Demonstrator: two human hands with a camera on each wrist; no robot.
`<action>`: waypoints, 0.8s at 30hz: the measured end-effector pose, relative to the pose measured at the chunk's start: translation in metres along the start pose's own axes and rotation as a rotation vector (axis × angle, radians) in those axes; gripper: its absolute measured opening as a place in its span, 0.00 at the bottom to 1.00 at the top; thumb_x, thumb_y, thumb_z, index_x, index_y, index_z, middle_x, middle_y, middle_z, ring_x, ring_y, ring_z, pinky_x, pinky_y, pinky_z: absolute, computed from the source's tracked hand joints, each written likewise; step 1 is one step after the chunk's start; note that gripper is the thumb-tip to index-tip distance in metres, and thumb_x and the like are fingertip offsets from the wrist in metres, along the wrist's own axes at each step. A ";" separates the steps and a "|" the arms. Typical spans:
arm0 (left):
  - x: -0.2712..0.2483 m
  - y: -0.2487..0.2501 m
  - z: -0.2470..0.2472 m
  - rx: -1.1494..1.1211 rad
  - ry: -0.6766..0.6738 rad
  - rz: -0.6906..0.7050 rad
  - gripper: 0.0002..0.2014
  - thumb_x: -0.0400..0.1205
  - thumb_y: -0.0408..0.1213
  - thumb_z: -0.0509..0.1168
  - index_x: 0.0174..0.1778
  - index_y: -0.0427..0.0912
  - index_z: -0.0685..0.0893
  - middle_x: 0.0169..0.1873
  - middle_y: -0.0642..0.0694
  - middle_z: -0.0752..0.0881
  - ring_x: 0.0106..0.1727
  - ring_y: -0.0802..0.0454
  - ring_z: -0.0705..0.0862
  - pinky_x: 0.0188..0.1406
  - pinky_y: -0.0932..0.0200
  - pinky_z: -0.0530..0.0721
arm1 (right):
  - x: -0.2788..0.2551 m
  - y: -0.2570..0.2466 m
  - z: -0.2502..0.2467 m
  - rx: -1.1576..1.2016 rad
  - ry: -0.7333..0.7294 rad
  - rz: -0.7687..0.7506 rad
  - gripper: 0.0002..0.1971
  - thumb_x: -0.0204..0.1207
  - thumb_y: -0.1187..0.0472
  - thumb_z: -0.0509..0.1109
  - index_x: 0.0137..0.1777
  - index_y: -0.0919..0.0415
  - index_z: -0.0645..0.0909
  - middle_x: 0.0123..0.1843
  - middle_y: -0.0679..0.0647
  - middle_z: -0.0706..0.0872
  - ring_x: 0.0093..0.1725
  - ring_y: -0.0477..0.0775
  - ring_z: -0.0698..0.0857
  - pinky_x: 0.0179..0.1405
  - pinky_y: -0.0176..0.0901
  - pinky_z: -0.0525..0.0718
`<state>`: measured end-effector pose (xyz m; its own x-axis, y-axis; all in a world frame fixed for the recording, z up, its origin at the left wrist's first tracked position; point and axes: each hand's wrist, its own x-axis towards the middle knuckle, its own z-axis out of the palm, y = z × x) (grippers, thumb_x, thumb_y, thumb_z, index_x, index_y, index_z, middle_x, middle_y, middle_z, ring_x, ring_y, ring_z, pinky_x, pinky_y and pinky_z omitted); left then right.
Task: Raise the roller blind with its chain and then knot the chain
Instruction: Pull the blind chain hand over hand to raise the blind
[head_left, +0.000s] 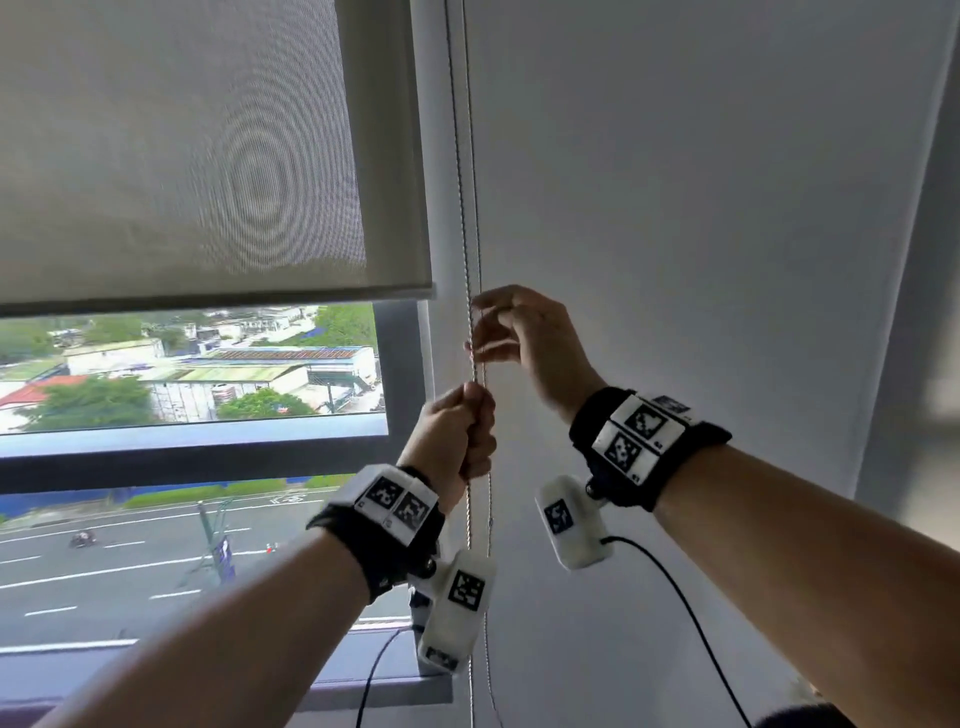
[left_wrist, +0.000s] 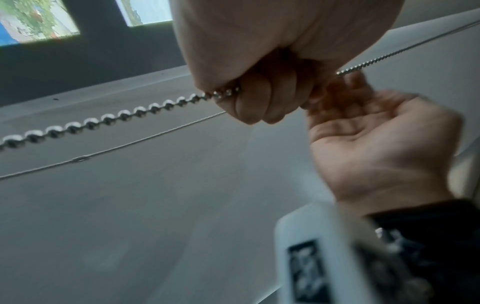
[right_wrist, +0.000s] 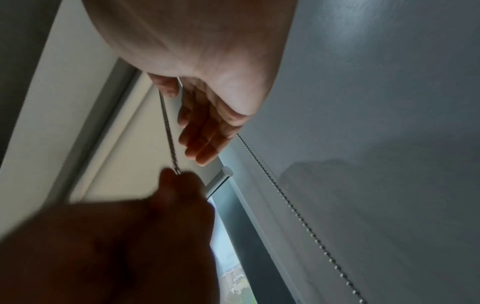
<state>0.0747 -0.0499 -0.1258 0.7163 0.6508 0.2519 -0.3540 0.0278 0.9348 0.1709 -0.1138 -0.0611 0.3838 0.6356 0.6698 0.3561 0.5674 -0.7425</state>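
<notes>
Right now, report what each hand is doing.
Left hand: fist closed round one strand of the silver beaded metal chain.
Right hand: higher up, fingers at the chain; a firm grip cannot be told.

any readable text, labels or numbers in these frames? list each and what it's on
None can be read.
Square black-and-white marker patterns on the left wrist band, the right wrist band and both hanging white camera housings: coded patterns, not words.
Tiny characters beside the band markers: too small to read.
Road marking on the street outside: too blurred.
</notes>
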 end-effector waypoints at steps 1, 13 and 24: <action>-0.003 -0.008 -0.003 0.014 0.001 -0.010 0.22 0.85 0.33 0.49 0.23 0.47 0.70 0.19 0.51 0.62 0.15 0.58 0.55 0.22 0.69 0.48 | 0.005 -0.006 0.003 0.022 -0.003 0.002 0.15 0.83 0.68 0.52 0.51 0.64 0.82 0.38 0.63 0.85 0.42 0.64 0.87 0.47 0.58 0.88; -0.016 -0.027 -0.013 0.107 -0.041 -0.029 0.23 0.86 0.43 0.53 0.25 0.45 0.81 0.24 0.46 0.69 0.22 0.53 0.65 0.19 0.62 0.59 | 0.017 -0.016 0.041 -0.033 0.074 -0.013 0.20 0.87 0.56 0.52 0.31 0.54 0.62 0.25 0.51 0.63 0.18 0.44 0.61 0.16 0.33 0.60; 0.009 0.042 -0.014 -0.072 -0.117 0.096 0.23 0.86 0.47 0.48 0.41 0.37 0.82 0.29 0.47 0.89 0.33 0.52 0.87 0.44 0.53 0.82 | -0.003 -0.001 0.031 0.042 0.113 0.018 0.18 0.87 0.58 0.52 0.33 0.56 0.65 0.24 0.51 0.61 0.19 0.44 0.60 0.18 0.33 0.62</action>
<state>0.0573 -0.0321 -0.0876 0.7410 0.5602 0.3702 -0.4632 0.0273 0.8858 0.1429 -0.0999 -0.0626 0.4846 0.5838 0.6514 0.3130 0.5797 -0.7523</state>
